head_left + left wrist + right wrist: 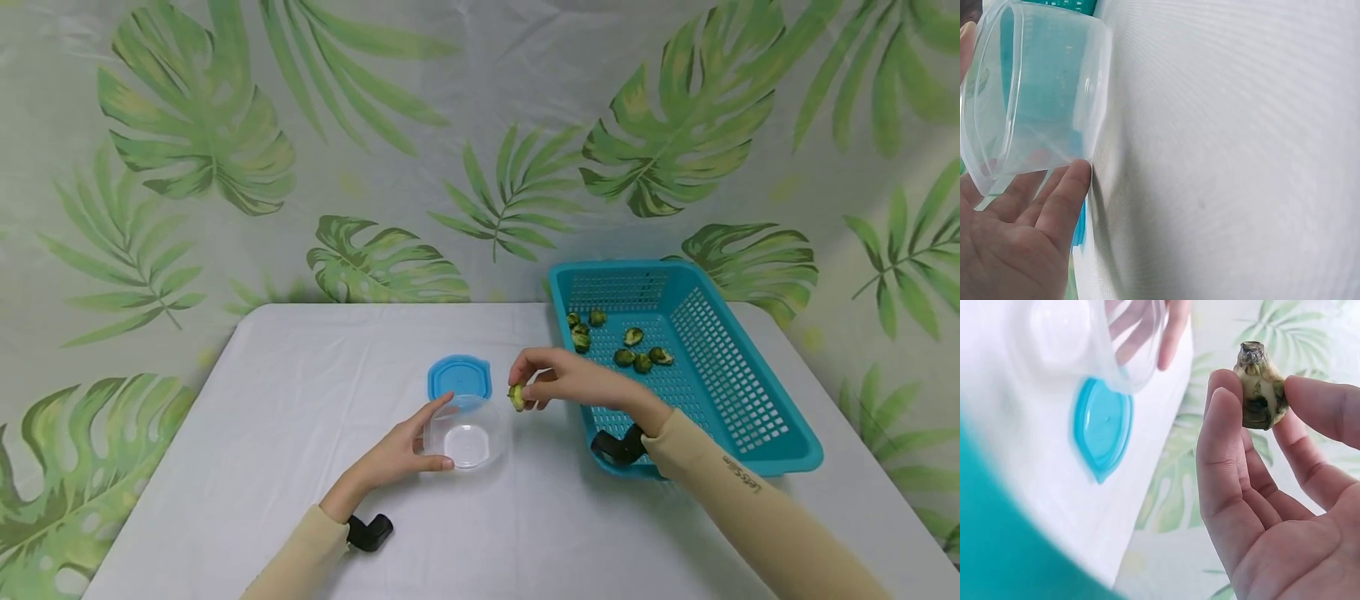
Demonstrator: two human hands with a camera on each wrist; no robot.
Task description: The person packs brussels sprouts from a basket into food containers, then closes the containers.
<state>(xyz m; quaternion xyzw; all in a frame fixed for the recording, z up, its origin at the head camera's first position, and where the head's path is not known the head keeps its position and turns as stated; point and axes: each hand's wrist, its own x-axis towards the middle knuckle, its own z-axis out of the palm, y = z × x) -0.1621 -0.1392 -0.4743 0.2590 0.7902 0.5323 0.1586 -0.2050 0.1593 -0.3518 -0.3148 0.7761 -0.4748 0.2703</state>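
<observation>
Between thumb and fingertips, my right hand (pixel 558 377) pinches a Brussels sprout (pixel 517 397), just right of a clear plastic container (pixel 467 433). The right wrist view shows the sprout (pixel 1262 387) with its browned stem end up and dark patches on its leaves. My left hand (pixel 405 450) holds the container from its left side, thumb at the near side and fingers at the far side. In the left wrist view the container (pixel 1047 87) stands on the cloth, with fingertips against its wall. Nothing shows inside it.
A blue lid (pixel 459 371) lies just behind the container. At the right stands a teal perforated basket (pixel 738 367) with several Brussels sprouts (pixel 642 362) toward its far left part. White cloth (pixel 315 358) covers the table, and a leaf-patterned sheet (pixel 390 167) hangs behind.
</observation>
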